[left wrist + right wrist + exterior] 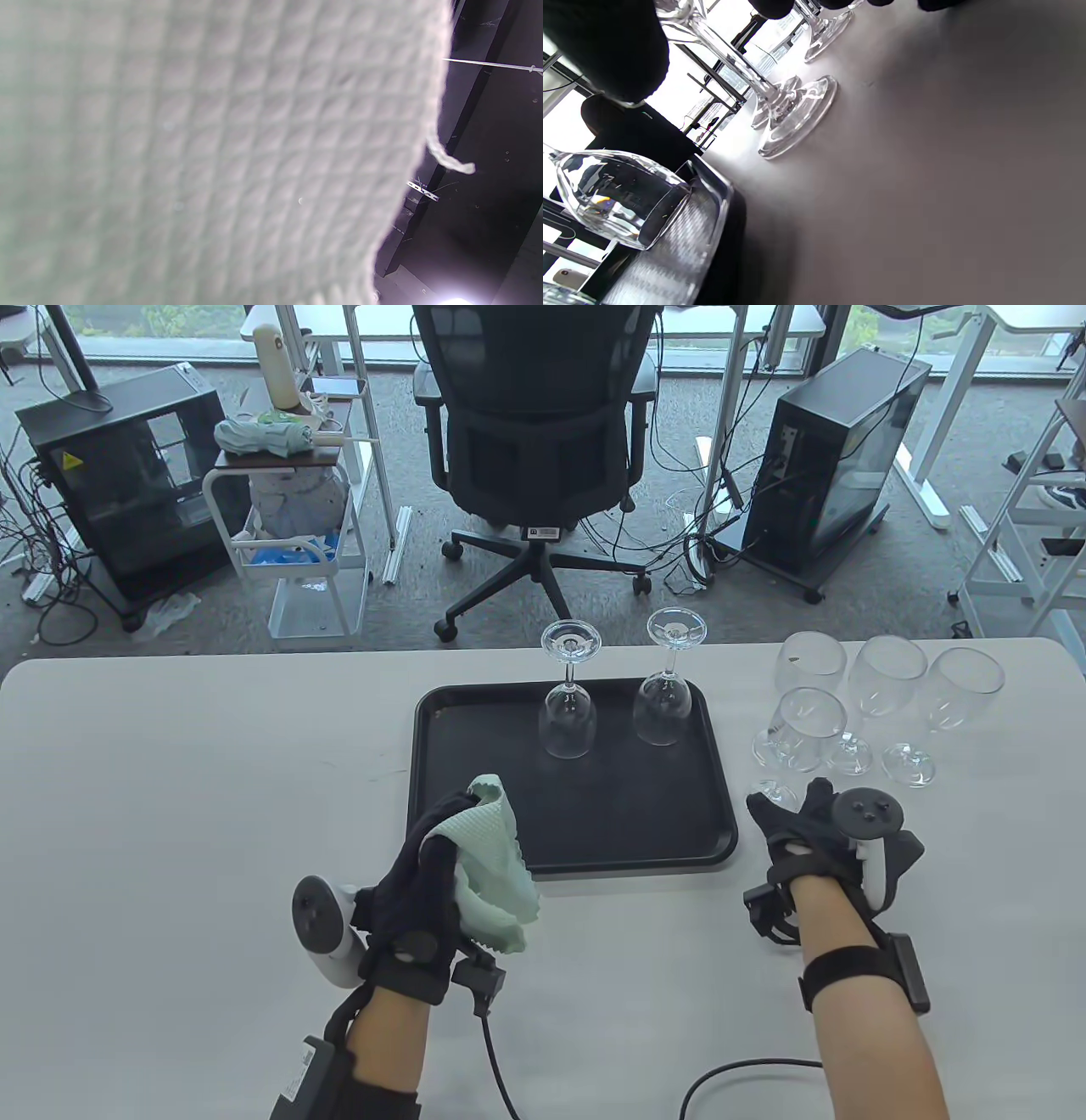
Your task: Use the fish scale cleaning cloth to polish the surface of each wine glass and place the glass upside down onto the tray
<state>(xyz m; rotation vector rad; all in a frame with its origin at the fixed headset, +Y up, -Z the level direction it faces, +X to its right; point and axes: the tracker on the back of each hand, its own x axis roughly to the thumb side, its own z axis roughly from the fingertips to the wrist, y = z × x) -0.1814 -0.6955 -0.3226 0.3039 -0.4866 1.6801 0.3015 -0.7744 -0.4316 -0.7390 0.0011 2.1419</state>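
A black tray (pixel 611 823) lies mid-table with two wine glasses upside down on it (pixel 567 721) (pixel 663 708). Several upright glasses stand to its right, the nearest (pixel 810 725) just beyond my right hand (pixel 793 814). In the right wrist view the thumb (pixel 606 46) and fingertips flank that glass's stem, and its foot (pixel 797 118) stands flat on the table; no firm grip shows. An upside-down glass (pixel 615 195) on the tray rim (pixel 683 254) shows there too. My left hand (pixel 441 823) grips the pale green cloth (pixel 488 848) at the tray's front left corner. The cloth (pixel 212 148) fills the left wrist view.
Three more upright glasses (pixel 810 657) (pixel 887 674) (pixel 963 687) crowd the far right of the white table (pixel 170 780). A black cable (pixel 730 1069) lies at the front edge. An office chair (pixel 534 432) stands behind the table.
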